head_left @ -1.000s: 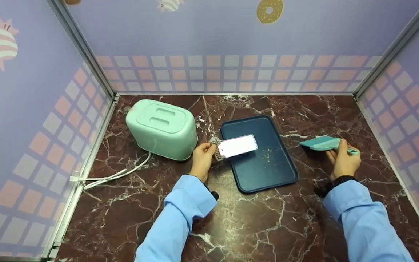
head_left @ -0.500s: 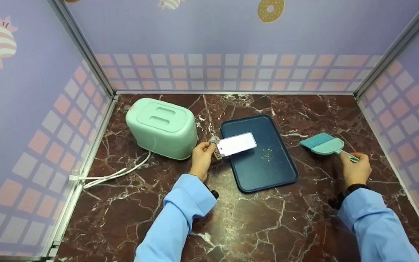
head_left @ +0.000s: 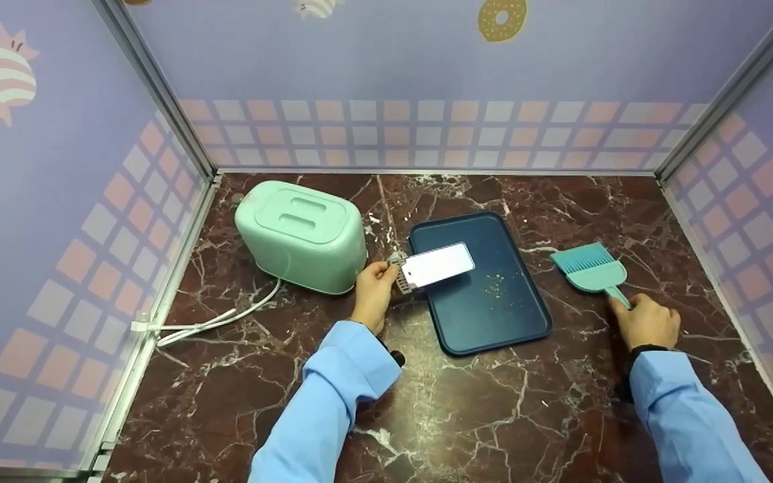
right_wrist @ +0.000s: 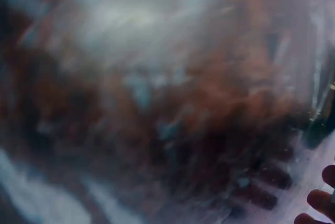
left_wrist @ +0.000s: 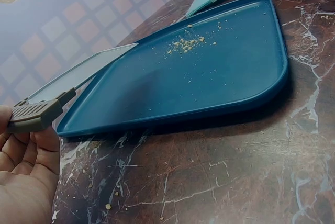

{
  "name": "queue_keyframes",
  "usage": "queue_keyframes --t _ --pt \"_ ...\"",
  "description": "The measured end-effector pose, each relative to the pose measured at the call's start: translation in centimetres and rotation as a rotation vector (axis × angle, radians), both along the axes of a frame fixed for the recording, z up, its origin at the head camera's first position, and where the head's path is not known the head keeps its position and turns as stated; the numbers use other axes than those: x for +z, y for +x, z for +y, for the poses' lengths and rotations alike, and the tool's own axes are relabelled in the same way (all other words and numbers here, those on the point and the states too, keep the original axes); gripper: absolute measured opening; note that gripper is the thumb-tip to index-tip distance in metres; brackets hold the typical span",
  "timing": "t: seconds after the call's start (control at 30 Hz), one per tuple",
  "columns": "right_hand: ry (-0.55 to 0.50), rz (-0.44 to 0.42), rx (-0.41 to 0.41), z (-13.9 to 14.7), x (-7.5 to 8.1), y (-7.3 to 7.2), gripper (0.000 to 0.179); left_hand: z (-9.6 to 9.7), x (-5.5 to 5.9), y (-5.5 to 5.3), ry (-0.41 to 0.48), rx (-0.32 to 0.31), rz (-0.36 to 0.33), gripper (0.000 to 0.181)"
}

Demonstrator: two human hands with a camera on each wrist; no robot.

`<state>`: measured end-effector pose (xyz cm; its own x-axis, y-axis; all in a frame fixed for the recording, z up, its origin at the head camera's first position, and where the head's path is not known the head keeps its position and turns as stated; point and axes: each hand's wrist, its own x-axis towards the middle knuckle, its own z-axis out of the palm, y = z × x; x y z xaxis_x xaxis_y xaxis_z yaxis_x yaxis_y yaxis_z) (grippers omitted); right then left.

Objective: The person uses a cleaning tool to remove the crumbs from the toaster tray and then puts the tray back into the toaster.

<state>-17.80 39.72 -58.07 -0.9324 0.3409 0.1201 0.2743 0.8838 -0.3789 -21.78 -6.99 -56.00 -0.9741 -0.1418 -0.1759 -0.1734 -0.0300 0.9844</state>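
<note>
My left hand (head_left: pixel 373 292) pinches the brown ribbed end of a flat, pale crumb tray (head_left: pixel 439 265). The crumb tray slopes over the left side of a dark blue serving tray (head_left: pixel 453 335), close above it in the left wrist view. Yellowish crumbs (left_wrist: pixel 186 45) lie scattered on the blue tray. On the right, a mint-green brush (head_left: pixel 594 274) lies on the tabletop, bristles pointing back and left. My right hand (head_left: pixel 648 322) holds the end of its handle, which the fingers partly hide. Curled fingertips (right_wrist: pixel 320 203) show at the edge of the blurred right wrist view.
A mint-green toaster (head_left: pixel 299 245) with a slotted lid stands left of the blue tray. Its white cord (head_left: pixel 225 320) runs along the table to the left wall. Small crumbs (left_wrist: pixel 108 206) dot the marbled tabletop. Patterned panels (head_left: pixel 386 127) enclose the back and sides.
My right hand has lowered the brush to the tabletop and turned it so the handle points more toward me. The left hand and crumb tray have stayed almost still.
</note>
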Motion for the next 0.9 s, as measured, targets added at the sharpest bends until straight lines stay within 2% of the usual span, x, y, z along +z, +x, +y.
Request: queue_keyframes --t 0.2,0.37,0.47,0.57,0.67,0.73,0.8,0.9 --pt "0.276 0.079 0.185 -0.5 -0.8 -0.2 0.046 0.0 0.1 0.1 0.011 0.009 0.014 0.021" --pt "0.391 0.151 0.280 -0.9 -1.4 -0.5 0.043 0.1 0.2 0.1 0.016 0.012 0.018 0.018" --pt "0.411 0.150 0.322 -1.2 -1.5 -0.7 0.042 0.1 0.2 0.1 0.015 0.014 0.014 0.018" --pt "0.403 0.103 0.354 -1.4 -1.2 -0.9 0.041 0.2 0.3 0.1 0.017 0.016 0.007 0.018" --pt "0.392 0.092 0.362 -1.8 -0.8 -1.1 0.040 0.3 0.4 0.1 0.020 0.016 0.000 0.019" --pt "0.381 0.127 0.361 -2.3 -0.4 -1.3 0.038 0.4 0.4 0.1 0.023 0.015 0.000 0.019" --pt "0.370 0.198 0.366 -3.2 0.0 -1.7 0.035 0.5 0.4 0.1 0.033 0.011 0.002 0.019" --pt "0.317 0.276 0.367 -5.3 0.9 -2.5 0.028 0.7 0.3 0.1 0.077 0.006 0.006 0.019"
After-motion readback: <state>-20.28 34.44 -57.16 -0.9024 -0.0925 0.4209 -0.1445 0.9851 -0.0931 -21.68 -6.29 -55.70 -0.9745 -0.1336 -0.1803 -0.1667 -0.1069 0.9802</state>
